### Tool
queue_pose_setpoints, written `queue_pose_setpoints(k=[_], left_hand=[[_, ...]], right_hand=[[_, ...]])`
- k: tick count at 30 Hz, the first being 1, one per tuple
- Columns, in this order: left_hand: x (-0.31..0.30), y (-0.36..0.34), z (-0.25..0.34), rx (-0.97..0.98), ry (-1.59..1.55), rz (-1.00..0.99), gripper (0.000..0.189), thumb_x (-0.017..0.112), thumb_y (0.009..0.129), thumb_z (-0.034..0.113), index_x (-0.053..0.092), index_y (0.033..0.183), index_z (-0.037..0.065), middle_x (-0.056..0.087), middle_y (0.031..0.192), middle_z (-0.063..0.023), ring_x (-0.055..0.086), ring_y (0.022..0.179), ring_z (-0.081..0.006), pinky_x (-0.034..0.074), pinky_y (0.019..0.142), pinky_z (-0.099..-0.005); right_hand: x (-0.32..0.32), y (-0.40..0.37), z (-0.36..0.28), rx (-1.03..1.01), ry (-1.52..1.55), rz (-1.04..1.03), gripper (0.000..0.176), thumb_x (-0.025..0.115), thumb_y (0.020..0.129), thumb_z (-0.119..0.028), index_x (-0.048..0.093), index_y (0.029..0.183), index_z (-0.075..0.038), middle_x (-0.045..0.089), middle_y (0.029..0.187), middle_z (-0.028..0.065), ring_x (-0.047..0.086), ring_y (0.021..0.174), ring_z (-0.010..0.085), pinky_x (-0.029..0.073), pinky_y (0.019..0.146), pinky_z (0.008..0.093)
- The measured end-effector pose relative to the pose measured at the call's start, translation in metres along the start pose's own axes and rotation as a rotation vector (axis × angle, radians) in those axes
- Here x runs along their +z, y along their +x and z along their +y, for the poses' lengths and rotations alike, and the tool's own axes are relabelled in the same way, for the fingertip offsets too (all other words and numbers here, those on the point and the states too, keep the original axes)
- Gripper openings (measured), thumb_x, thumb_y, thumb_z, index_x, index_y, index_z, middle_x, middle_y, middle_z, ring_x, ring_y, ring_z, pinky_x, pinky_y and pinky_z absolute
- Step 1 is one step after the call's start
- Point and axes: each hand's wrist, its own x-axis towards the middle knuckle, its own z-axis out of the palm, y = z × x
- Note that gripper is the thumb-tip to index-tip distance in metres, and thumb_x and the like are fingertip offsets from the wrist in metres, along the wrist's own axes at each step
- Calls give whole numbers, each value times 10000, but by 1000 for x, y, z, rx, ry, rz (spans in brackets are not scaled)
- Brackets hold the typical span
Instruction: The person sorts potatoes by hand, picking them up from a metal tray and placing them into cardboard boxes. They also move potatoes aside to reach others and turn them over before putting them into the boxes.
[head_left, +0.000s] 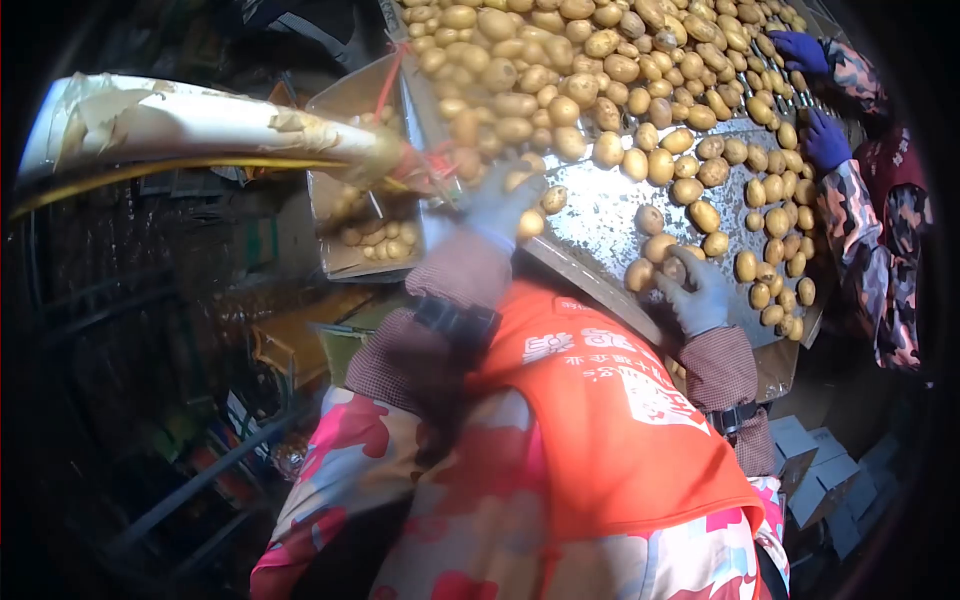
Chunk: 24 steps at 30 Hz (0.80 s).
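My gloved left hand [498,205] is smeared by motion at the near left corner of a metal sorting table [590,205]. Potatoes lie at its fingertips, one potato [553,199] just to its right; whether it grips any cannot be made out. At the table's front edge, my gloved right hand [697,295] curls its thumb and fingers around a potato [675,268]. Another potato [640,275] sits beside the thumb. A large heap of potatoes [620,68] covers the far part of the table.
A bin [325,235] holding potatoes stands left of the table. Above it juts a white wrapped pole [200,120] with a yellow cable. Another person's purple-gloved hands [825,140] work at the right side. Cardboard boxes [820,470] sit at lower right.
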Motion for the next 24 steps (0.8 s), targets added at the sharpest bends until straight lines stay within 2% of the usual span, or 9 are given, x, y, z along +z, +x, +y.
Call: queue_pose_setpoints(k=[2, 3, 5, 11, 14, 17, 20, 22, 24], left_hand=[[1, -16, 57, -78, 70, 42, 512, 707, 908, 382, 603, 1309, 81, 640, 1236, -134, 640, 1083, -265, 505, 951, -359], [-6, -7, 48, 18, 343, 68, 529, 702, 903, 400, 592, 1318, 91, 641, 1224, -158, 640, 1091, -292, 501, 958, -388], [-19, 16, 22, 216, 884, 110, 561, 692, 894, 435, 570, 1337, 112, 642, 1200, -204, 641, 1106, -347, 495, 970, -445], [-28, 49, 23, 436, 1301, 60, 518, 643, 894, 366, 543, 1331, 106, 616, 1189, -249, 627, 1074, -417, 489, 945, -511], [-7, 50, 56, 243, 1595, -111, 509, 651, 871, 351, 563, 1311, 112, 613, 1202, -221, 614, 1080, -396, 497, 927, -490], [2, 24, 61, 512, 1602, 81, 494, 663, 863, 329, 578, 1305, 126, 612, 1190, -213, 608, 1060, -387, 503, 905, -484], [40, -5, 19, 749, 980, -159, 434, 644, 889, 254, 584, 1296, 116, 612, 1206, -187, 605, 1134, -331, 493, 964, -465], [71, -37, 39, 43, 308, -650, 379, 649, 883, 100, 581, 1253, 59, 615, 1177, -142, 609, 1151, -280, 511, 961, -398], [96, -61, 59, -462, 91, -875, 359, 646, 860, -25, 576, 1209, 19, 614, 1144, -105, 622, 1108, -249, 536, 913, -340]], right_hand=[[1, 4, -8, 217, 332, -2, 456, 805, 834, -234, 675, 1241, -73, 712, 1064, 91, 666, 988, 185, 532, 851, 342], [1, 5, -12, 186, 454, -38, 436, 763, 888, -239, 660, 1255, -28, 696, 1101, 58, 628, 1036, 119, 508, 887, 289], [17, 10, -3, 171, 581, -35, 425, 745, 908, -242, 657, 1255, -13, 690, 1102, 55, 629, 1027, 130, 502, 897, 284], [11, 10, -30, 202, 676, -33, 419, 692, 950, -170, 608, 1329, -15, 656, 1131, 32, 608, 1038, 116, 490, 926, 274], [5, 6, -47, 184, 739, 0, 424, 704, 940, -162, 612, 1335, -37, 660, 1149, 36, 630, 1017, 127, 512, 894, 283], [6, 2, -39, 66, 719, 66, 427, 724, 930, -185, 629, 1327, -60, 689, 1133, 54, 679, 927, 157, 549, 802, 301], [-7, -4, -68, -35, 548, 95, 390, 729, 906, -157, 657, 1270, -34, 720, 1021, 95, 690, 831, 190, 542, 731, 316], [-22, -3, -89, -233, 152, 111, 343, 726, 885, -120, 682, 1210, -20, 725, 930, 132, 694, 803, 241, 534, 703, 339], [-25, -3, -78, -459, -229, 108, 377, 710, 855, -96, 656, 1219, -19, 697, 942, 129, 678, 836, 289, 539, 740, 364]])
